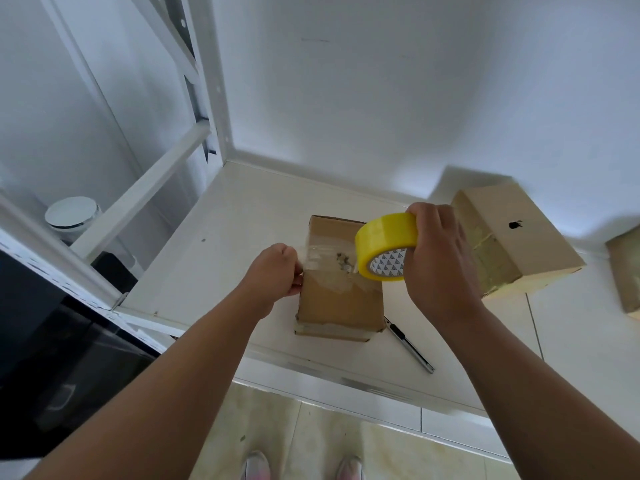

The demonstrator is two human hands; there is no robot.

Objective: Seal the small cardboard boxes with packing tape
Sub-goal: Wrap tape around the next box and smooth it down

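A small brown cardboard box (337, 299) lies on the white shelf (214, 251) in front of me. My right hand (440, 258) grips a yellow roll of clear packing tape (384, 244) just above the box's right side. A clear strip of tape (325, 261) stretches from the roll leftward across the box top. My left hand (277, 275) pinches the strip's free end at the box's left edge.
A utility knife (410, 346) lies on the shelf just right of the box. A larger taped cardboard box (516, 237) sits at the right, with another box (625, 271) at the frame edge. White shelf posts (204, 81) rise at the left. My feet (301, 467) show on the tiled floor below.
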